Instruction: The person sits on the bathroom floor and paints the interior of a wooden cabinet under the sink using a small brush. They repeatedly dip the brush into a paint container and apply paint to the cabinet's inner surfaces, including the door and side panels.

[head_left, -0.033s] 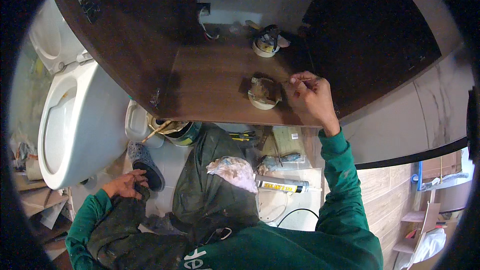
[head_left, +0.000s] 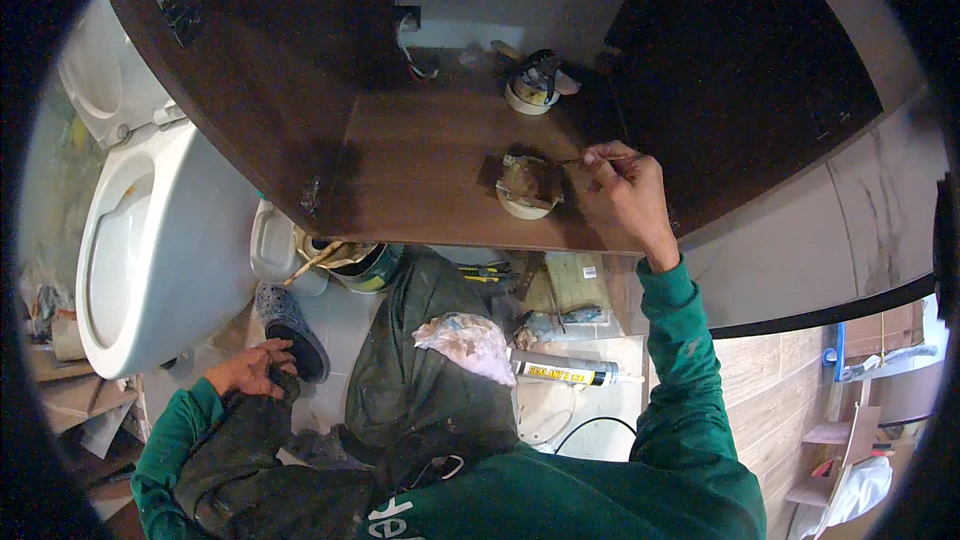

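Observation:
My right hand [head_left: 628, 185] is inside the dark brown cabinet, its thumb and fingers closed in a pinch on a thin dark stick [head_left: 572, 161]. The stick points left to a small round white tub [head_left: 527, 208] on the cabinet floor. Brownish material [head_left: 530, 180] fills the tub's top and stands above its rim. Behind it is a second pale tub [head_left: 531, 98] with dark and light pieces sticking out. My left hand [head_left: 255, 370] rests on my trouser-covered left leg with the fingers apart, beside a grey clog [head_left: 290, 330].
A white toilet [head_left: 165, 240] stands at left. By the cabinet's front edge is a dark green bucket [head_left: 370, 272] with a wooden stick in it. A crumpled stained cloth [head_left: 466, 347] lies on my thigh. A sealant tube [head_left: 565, 369] lies beside it. Wires [head_left: 415, 55] hang at the cabinet's back.
The thin stick shows more plainly between my right fingers and the tub, and that hand has shifted very slightly. My left hand has stayed where it was.

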{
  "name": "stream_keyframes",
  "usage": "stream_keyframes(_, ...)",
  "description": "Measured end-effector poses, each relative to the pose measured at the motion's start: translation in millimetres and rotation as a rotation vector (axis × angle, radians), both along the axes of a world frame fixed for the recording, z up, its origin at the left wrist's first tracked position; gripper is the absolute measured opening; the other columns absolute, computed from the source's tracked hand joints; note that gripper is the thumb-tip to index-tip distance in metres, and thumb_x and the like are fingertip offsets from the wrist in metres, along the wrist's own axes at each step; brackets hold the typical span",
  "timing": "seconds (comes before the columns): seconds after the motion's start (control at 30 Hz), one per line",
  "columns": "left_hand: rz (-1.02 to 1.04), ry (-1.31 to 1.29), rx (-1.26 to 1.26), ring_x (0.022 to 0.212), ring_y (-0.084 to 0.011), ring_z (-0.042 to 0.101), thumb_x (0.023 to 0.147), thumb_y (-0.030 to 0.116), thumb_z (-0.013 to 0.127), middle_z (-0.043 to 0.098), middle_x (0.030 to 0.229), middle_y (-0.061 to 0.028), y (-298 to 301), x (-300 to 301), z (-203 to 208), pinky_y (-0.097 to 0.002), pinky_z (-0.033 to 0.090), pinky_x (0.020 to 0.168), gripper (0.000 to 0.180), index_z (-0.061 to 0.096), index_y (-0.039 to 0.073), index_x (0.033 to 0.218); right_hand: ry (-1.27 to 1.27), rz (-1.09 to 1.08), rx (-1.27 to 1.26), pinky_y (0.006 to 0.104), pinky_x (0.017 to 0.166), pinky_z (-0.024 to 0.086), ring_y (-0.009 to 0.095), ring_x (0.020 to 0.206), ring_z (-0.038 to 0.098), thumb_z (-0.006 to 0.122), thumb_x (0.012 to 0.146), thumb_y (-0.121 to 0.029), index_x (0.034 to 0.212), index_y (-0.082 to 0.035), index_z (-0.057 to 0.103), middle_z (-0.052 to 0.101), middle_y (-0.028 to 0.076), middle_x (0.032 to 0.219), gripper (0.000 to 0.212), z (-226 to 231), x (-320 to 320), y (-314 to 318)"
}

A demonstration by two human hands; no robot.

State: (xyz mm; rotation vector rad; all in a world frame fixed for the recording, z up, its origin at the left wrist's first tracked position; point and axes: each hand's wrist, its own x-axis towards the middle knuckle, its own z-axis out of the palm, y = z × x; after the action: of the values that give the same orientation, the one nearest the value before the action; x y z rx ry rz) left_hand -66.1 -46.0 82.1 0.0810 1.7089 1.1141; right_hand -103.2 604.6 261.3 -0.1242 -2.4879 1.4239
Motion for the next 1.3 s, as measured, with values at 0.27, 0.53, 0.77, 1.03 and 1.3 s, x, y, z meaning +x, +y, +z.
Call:
stream_keyframes(0.27,-0.326,0.358,0.021,0.139,-0.0290,0.038,0.064,0.041,0.088,0.061,0.132,-0.0076,-4.2,-3.7,-3.2,-0.0426,0.032,0.116,0.067,0.068,0.011,0.120,0.077,0.021,0.021,0.0279,0.053,0.046,0.009,0.057,0.057,0.064,0.094,-0.017,0.094,0.001,0.072,0.067,0.006,0.068,0.019,-6.5,-0.4,-5.2)
stream_keyframes(0.53,-0.489,0.473,-0.114,0.142,-0.0288,0.034,0.066,0.041,0.086,0.060,0.134,-0.0081,1.7,-9.2,3.5,-0.0411,0.028,0.118,0.066,0.067,0.013,0.122,0.086,-0.062,0.060,0.0285,0.052,0.046,0.010,0.057,0.058,0.065,0.093,-0.019,0.095,0.001,0.072,0.066,0.006,0.065,0.021,-9.1,-2.9,-10.6)
stream_keyframes(0.77,-0.406,0.307,-0.069,0.144,-0.0305,0.029,0.070,0.040,0.082,0.053,0.144,-0.0094,1.2,-9.0,4.2,-0.0417,0.022,0.121,0.062,0.067,0.016,0.125,0.100,-0.072,0.044,0.0295,0.055,0.046,0.012,0.058,0.060,0.065,0.093,-0.022,0.094,0.000,0.073,0.067,0.009,0.067,0.023,-10.2,1.8,-4.2)
stream_keyframes(1.03,-0.615,0.417,-0.192,0.148,-0.0293,0.024,0.070,0.037,0.084,0.048,0.150,-0.0109,4.2,-13.8,6.4,-0.0403,0.019,0.122,0.066,0.064,0.015,0.129,0.085,-0.079,-0.166,0.0264,0.057,0.046,0.010,0.064,0.061,0.066,0.094,-0.019,0.091,0.001,0.073,0.070,0.005,0.074,0.021,-12.1,19.3,0.4)
stream_keyframes(1.3,-0.545,0.444,-0.123,0.144,-0.0319,0.032,0.071,0.037,0.082,0.054,0.144,-0.0123,12.0,-12.3,20.8,-0.0432,0.026,0.119,0.066,0.065,0.011,0.128,0.061,-0.193,-0.245,0.0224,0.055,0.040,0.008,0.064,0.059,0.066,0.096,-0.019,0.101,0.001,0.072,0.072,0.004,0.084,0.021,-8.8,55.6,-1.9)
